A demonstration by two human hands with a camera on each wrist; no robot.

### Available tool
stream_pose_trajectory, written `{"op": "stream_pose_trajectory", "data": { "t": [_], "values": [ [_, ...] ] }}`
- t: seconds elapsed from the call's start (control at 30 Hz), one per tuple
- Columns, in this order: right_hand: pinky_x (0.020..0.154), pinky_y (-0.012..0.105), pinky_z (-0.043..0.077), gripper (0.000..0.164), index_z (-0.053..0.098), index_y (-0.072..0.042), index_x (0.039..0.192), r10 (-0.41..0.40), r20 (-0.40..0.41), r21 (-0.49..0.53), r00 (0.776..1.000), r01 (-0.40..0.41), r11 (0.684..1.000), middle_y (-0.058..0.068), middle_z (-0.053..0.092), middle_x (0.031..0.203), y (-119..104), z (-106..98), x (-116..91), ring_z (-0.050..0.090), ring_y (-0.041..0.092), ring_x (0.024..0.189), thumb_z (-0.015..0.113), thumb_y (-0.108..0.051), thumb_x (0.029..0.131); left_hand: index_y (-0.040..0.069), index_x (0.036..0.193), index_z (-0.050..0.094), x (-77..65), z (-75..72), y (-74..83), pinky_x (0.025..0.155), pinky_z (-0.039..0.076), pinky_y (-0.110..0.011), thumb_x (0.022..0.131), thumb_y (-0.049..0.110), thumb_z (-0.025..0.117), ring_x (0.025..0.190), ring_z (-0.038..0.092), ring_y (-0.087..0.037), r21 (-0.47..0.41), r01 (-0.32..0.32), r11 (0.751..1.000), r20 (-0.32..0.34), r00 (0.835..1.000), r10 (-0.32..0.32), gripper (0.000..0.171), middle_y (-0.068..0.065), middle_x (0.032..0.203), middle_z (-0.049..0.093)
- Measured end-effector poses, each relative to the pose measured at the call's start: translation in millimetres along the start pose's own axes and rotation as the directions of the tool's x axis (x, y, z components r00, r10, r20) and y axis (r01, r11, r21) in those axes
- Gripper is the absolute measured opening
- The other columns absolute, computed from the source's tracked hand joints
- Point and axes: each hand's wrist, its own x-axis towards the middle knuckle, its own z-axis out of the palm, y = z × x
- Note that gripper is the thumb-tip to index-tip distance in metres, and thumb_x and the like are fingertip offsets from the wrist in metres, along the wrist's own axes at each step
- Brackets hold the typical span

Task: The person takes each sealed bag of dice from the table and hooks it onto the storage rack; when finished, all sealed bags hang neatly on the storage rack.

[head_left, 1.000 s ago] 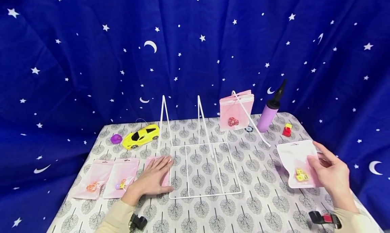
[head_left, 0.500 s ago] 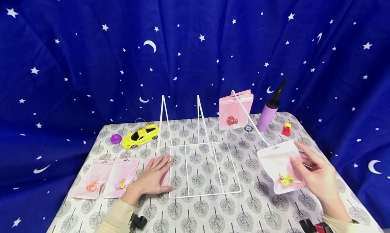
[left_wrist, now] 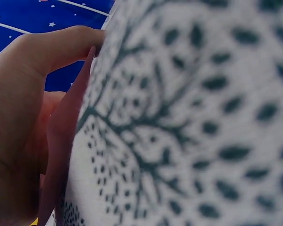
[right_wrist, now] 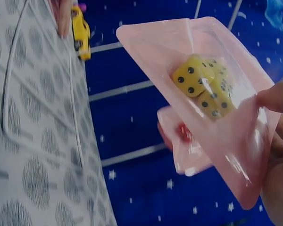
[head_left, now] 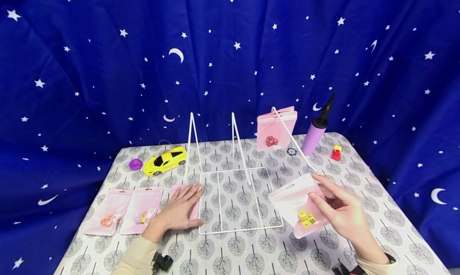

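My right hand (head_left: 341, 215) pinches the side of a pink zip bag (head_left: 287, 195) between thumb and fingers. Several yellow dice (right_wrist: 191, 77) show through the bag's clear front in the right wrist view. It is held up over the right front corner of a white wire rack (head_left: 248, 229). My left hand (head_left: 183, 209) rests with extended fingers on another pink bag (head_left: 175, 189) lying at the rack's left side, covering most of it. On the rack's right arm hang pink bags (head_left: 264, 127), the front one with red dice (head_left: 272, 141).
Two pink bags lie left of my left hand, one with orange dice (head_left: 108, 220), one with mixed dice (head_left: 143, 217). Behind are a purple duck (head_left: 135, 164) and yellow toy car (head_left: 165, 161). Back right stand a purple hand pump (head_left: 314, 138) and red-yellow toy (head_left: 336, 153).
My right hand has carried the bag with the yellow dice leftward, from the table's right side toward the rack, and the bag has tilted. My left hand has stayed in place.
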Motion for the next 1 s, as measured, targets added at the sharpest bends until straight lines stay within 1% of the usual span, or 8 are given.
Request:
{"op": "stream_pose_trajectory", "data": {
  "t": [0.07,0.17,0.3,0.47,0.63,0.8,0.9,1.0],
  "values": [
    [0.057,0.019,0.057,0.059,0.053,0.021,0.123,-0.040,0.023,0.105,0.999,0.037,0.994,0.004,0.075,0.100,-1,9,1,0.072,0.007,0.077,0.060,0.034,0.066,0.014,0.155,0.023,-0.1,0.2,0.2,0.119,0.013,-0.059,0.079,0.075,0.056,0.149,0.016,-0.035,0.000,0.000,1.000,0.001,1.000,0.000,0.103,-0.007,0.163,0.016],
    [0.057,0.019,0.057,0.056,0.053,0.023,0.122,-0.087,0.044,0.184,0.995,0.078,0.980,0.006,0.075,0.103,-5,22,4,0.072,0.008,0.076,0.061,0.032,0.067,0.014,0.155,0.023,-0.4,0.8,0.3,0.119,0.013,-0.059,0.079,0.075,0.056,0.149,0.016,-0.035,-0.003,0.002,1.000,0.000,1.000,-0.002,0.103,-0.007,0.163,0.016],
    [0.052,0.019,0.056,0.051,0.055,0.020,0.122,-0.146,0.075,0.208,0.986,0.128,0.970,0.005,0.074,0.106,-14,38,9,0.070,0.007,0.072,0.066,0.025,0.072,0.013,0.155,0.025,-0.5,0.8,0.7,0.119,0.014,-0.060,0.079,0.075,0.056,0.149,0.017,-0.035,-0.003,0.002,1.000,-0.007,1.000,-0.002,0.103,-0.008,0.163,0.017],
    [0.055,0.021,0.058,0.046,0.054,0.020,0.123,-0.241,0.107,0.283,0.965,0.203,0.937,0.010,0.073,0.111,-27,55,20,0.073,0.011,0.082,0.067,0.018,0.079,0.011,0.154,0.027,-0.2,0.5,0.8,0.118,0.015,-0.061,0.079,0.073,0.058,0.148,0.019,-0.036,-0.002,-0.008,1.000,-0.021,1.000,0.008,0.102,-0.009,0.163,0.019],
    [0.060,0.023,0.059,0.044,0.053,0.021,0.123,-0.312,0.085,0.335,0.946,0.268,0.903,0.013,0.072,0.113,-36,67,28,0.073,0.014,0.090,0.067,0.013,0.083,0.011,0.154,0.027,-0.6,0.4,0.5,0.119,0.014,-0.061,0.079,0.071,0.060,0.148,0.019,-0.036,-0.013,-0.004,1.000,-0.017,1.000,0.004,0.102,-0.009,0.163,0.019],
    [0.056,0.025,0.059,0.046,0.050,0.022,0.125,-0.356,0.038,0.376,0.934,0.317,0.871,0.017,0.071,0.112,-40,73,35,0.073,0.017,0.091,0.066,0.013,0.083,0.014,0.155,0.024,-0.7,0.4,0.5,0.119,0.013,-0.060,0.079,0.074,0.058,0.149,0.016,-0.034,-0.017,0.007,1.000,0.000,1.000,-0.007,0.102,-0.007,0.163,0.016],
    [0.060,0.026,0.060,0.048,0.048,0.024,0.126,-0.354,0.016,0.404,0.935,0.318,0.858,0.019,0.070,0.113,-43,75,40,0.073,0.019,0.094,0.066,0.015,0.082,0.015,0.156,0.023,-0.9,0.3,0.5,0.119,0.012,-0.059,0.079,0.074,0.057,0.149,0.016,-0.034,-0.010,0.009,1.000,0.002,1.000,-0.009,0.103,-0.006,0.164,0.015],
    [0.060,0.026,0.060,0.049,0.047,0.025,0.125,-0.333,0.005,0.411,0.943,0.302,0.860,0.018,0.071,0.112,-45,77,42,0.073,0.019,0.092,0.065,0.016,0.082,0.014,0.155,0.024,-0.9,0.6,0.5,0.120,0.013,-0.059,0.078,0.074,0.058,0.149,0.016,-0.034,-0.009,0.007,1.000,-0.002,1.000,-0.007,0.104,-0.008,0.163,0.016]
  ]
}}
